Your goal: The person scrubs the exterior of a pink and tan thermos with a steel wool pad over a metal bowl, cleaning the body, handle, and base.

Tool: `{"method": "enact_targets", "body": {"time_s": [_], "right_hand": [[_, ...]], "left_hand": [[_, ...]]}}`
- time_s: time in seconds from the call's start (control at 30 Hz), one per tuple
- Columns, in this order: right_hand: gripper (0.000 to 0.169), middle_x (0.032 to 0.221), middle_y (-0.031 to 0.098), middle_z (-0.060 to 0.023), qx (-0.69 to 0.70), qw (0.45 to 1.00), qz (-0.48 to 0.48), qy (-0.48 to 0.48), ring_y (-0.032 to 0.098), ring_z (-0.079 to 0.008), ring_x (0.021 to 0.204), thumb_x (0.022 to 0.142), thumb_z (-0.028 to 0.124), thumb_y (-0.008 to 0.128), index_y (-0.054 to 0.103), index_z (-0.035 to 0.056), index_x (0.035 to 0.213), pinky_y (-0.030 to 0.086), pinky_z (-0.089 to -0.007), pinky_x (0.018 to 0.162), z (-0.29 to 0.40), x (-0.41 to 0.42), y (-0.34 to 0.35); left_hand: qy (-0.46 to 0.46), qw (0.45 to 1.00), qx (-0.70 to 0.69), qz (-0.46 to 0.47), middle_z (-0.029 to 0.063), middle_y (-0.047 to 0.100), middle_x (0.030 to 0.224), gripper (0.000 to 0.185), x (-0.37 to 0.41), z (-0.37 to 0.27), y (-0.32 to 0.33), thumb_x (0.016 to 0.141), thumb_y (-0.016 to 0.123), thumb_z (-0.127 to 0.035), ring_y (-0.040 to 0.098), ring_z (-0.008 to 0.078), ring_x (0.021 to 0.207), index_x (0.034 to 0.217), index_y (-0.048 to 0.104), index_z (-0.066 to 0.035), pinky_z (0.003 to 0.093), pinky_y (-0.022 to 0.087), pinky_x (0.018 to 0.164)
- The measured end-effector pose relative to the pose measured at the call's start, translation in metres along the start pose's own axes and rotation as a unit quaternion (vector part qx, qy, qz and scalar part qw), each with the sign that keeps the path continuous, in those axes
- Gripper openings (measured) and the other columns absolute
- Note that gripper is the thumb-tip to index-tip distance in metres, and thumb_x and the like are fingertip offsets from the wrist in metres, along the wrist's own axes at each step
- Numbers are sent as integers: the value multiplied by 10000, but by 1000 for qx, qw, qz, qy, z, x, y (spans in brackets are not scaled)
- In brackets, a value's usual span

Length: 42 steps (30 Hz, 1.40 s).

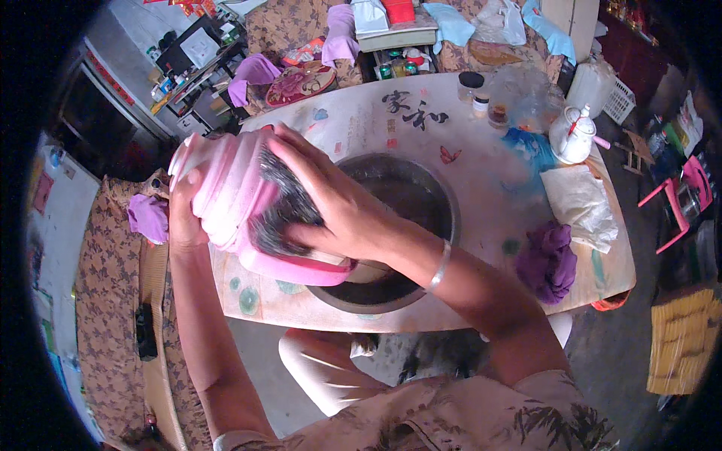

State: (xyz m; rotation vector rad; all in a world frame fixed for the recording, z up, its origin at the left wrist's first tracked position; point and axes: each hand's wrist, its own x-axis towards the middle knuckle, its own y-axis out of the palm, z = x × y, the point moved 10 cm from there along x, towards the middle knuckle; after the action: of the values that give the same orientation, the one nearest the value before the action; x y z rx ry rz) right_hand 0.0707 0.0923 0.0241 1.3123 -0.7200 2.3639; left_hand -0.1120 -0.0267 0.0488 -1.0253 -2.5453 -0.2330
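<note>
Both my hands hold a pink and white ribbed object up over the near left side of the table. Its right side shows a dark, glossy, streaked surface, and a smooth pink rim runs along its lower edge. My left hand grips the ribbed side from the left. Across the dark surface lies my right hand, fingers spread over the top and thumb lower down. Below and to the right, a round basin with a dark inside stands on the table, partly hidden by my right forearm.
The printed tabletop bears a crumpled purple cloth, a folded whitish cloth, a white kettle and several jars. A patterned sofa runs along the left. At right are a pink chair and yellow packs.
</note>
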Motion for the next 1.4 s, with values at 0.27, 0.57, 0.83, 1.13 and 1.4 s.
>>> {"method": "enact_targets", "body": {"time_s": [0.27, 0.57, 0.83, 1.13, 1.4], "right_hand": [[943, 1531, 186, -246, -22, 998, 4, 51, 230, -384, 1420, 708, 75, 754, 194, 1, 1464, 245, -416, 1160, -25, -45, 0], [826, 1477, 297, -251, 24, 994, 22, 100, 315, -386, 1375, 793, 141, 673, 201, -1, 1456, 263, -411, 1143, -45, -28, 14], [675, 1406, 373, -301, -151, 925, -4, 348, 397, -417, 1298, 846, 171, 577, 293, -67, 1411, 298, -434, 1114, -130, -141, -9], [537, 1210, 502, -248, -27, 993, -72, 92, 512, -406, 1140, 809, 177, 620, 425, 16, 1283, 406, -461, 987, -6, 11, 47], [378, 1212, 544, -243, -142, 926, -85, 341, 536, -406, 1106, 919, 205, 458, 505, -33, 1210, 426, -452, 975, -139, -125, -10]], "left_hand": [[11, 999, 10, -29, 178, 519, 1303, 771, -6, -2, -8, 765, 675, -380, 545, 295, 1169, 1392, 391, -32, 385, 426, 1013], [13, 1000, -4, -28, 191, 508, 1344, 736, -15, 9, -35, 823, 604, -403, 518, 325, 1217, 1415, 357, -43, 429, 387, 1058], [25, 986, -28, -163, 150, 589, 1238, 671, -68, 24, -116, 849, 534, -478, 575, 280, 1129, 1297, 496, 21, 403, 444, 972], [6, 989, -80, -122, 182, 501, 1351, 720, -71, 27, -115, 834, 572, -395, 516, 307, 1224, 1428, 339, -61, 426, 421, 1033], [19, 983, -53, -174, 147, 502, 1370, 651, -60, 16, -87, 905, 521, -418, 504, 299, 1239, 1430, 359, -69, 424, 408, 1036]]}}
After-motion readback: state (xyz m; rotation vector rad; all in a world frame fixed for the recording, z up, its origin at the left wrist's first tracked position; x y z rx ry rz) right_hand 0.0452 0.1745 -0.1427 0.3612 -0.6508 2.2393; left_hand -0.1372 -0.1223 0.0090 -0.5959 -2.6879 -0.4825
